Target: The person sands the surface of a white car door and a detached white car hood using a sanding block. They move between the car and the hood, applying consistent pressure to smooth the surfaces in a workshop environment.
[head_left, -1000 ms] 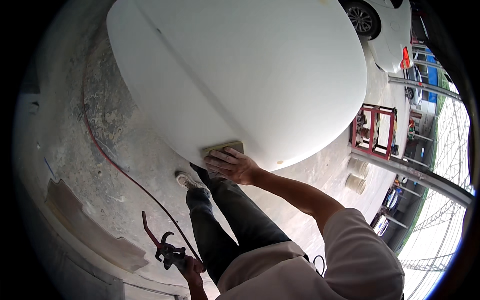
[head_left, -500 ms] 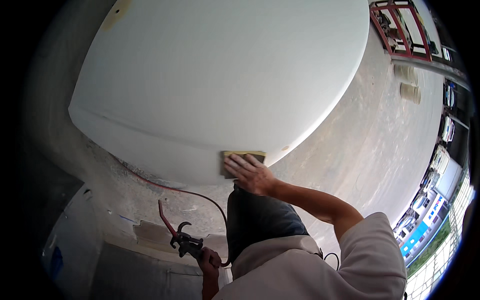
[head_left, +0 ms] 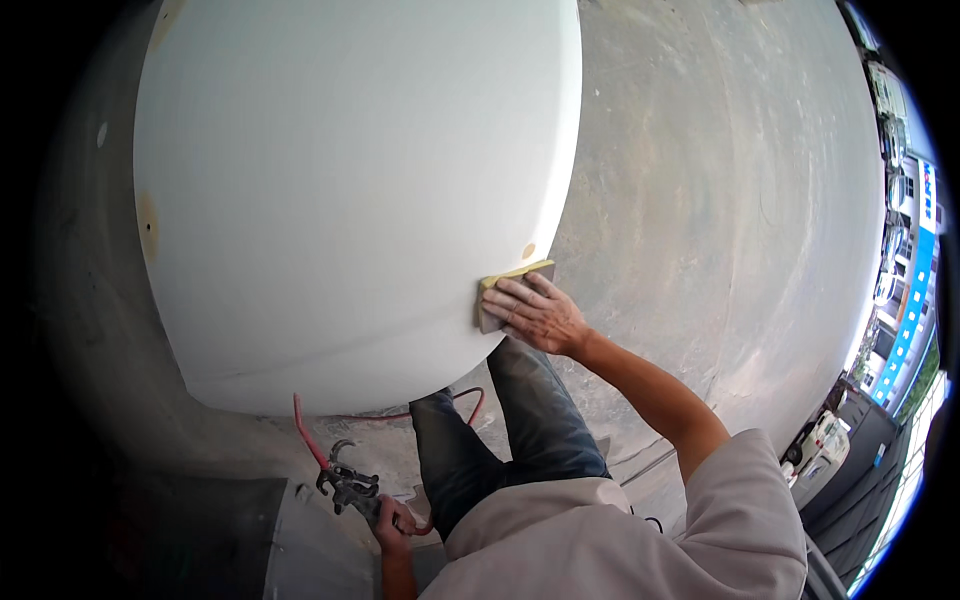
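A large white rounded panel [head_left: 340, 190] fills the upper left of the view. My right hand [head_left: 540, 315] presses a yellowish sanding block [head_left: 505, 290] flat against the panel's lower right edge, fingers spread over the block. Low down by my side, my left hand [head_left: 395, 520] grips a dark metal air tool [head_left: 345, 485] with a red hose [head_left: 310, 440] attached. My legs in dark trousers stand under the panel's edge.
Grey concrete floor [head_left: 720, 200] spreads to the right of the panel. A grey slab [head_left: 250, 540] lies at the lower left. Parked vehicles and buildings [head_left: 900, 250] line the far right rim.
The view has swung, so the panel now sits further left. My right hand and the block now rest on the panel's lower right edge. My left hand still holds the air tool low.
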A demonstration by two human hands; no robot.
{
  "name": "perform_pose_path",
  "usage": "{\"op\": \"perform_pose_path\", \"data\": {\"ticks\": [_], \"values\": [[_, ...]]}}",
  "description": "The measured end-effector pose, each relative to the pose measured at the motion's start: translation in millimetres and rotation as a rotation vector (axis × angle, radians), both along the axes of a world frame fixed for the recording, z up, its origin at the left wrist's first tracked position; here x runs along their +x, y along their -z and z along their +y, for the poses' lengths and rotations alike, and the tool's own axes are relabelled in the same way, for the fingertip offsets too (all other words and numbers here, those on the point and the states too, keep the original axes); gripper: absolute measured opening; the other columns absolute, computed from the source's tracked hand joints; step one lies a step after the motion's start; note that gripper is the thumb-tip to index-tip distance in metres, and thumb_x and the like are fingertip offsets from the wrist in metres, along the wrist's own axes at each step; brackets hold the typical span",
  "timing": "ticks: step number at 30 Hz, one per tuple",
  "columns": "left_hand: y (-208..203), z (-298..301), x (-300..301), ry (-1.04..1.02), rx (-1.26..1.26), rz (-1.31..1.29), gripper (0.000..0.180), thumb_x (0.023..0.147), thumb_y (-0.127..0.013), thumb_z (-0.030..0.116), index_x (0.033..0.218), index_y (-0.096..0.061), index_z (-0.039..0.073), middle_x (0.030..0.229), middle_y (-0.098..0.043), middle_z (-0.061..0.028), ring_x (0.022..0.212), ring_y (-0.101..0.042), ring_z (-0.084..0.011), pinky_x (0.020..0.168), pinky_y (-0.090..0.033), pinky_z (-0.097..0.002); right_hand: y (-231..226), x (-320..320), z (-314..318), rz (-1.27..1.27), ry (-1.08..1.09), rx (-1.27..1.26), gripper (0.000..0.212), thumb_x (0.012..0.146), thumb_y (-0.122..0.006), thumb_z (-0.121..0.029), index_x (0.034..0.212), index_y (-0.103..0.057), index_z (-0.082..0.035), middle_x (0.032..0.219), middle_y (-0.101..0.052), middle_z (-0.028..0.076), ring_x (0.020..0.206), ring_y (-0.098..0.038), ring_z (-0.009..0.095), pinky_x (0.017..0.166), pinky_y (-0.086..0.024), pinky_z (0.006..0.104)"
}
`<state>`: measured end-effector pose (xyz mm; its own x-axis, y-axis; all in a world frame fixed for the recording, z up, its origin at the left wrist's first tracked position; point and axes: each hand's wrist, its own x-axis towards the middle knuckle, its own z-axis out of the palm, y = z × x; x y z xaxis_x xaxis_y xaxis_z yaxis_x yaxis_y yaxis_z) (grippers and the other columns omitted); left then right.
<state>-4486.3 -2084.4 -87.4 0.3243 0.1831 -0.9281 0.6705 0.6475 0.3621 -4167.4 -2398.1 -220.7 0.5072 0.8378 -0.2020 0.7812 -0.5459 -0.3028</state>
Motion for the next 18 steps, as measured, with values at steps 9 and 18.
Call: {"op": "perform_pose_path", "data": {"ticks": [9,18], "values": [[-20,91,-47,0.072,0.139,0.1,0.035,0.098,-0.051,0.031,0.069,-0.044,0.012,0.047,-0.034,0.0003,0.037,-0.032,-0.0132,0.037,-0.029,-0.0289,4,-92,207,0.034,0.553,0.343,0.06,0.093,-0.054,-0.032,0.143,-0.04,-0.003,0.154,-0.031,0.011,0.145,-0.023,0.029,0.114,-0.021,0.0532],[-11,130,-71,0.078,0.131,-0.004,0.041,0.101,-0.042,0.041,0.07,-0.045,0.014,0.047,-0.032,0.0011,0.037,-0.03,-0.0137,0.036,-0.029,-0.0302,5,-40,107,-0.131,0.349,0.033,0.065,0.1,-0.032,-0.05,0.152,-0.024,-0.013,0.159,-0.021,0.001,0.147,-0.017,0.019,0.121,-0.01,0.0455]]}}
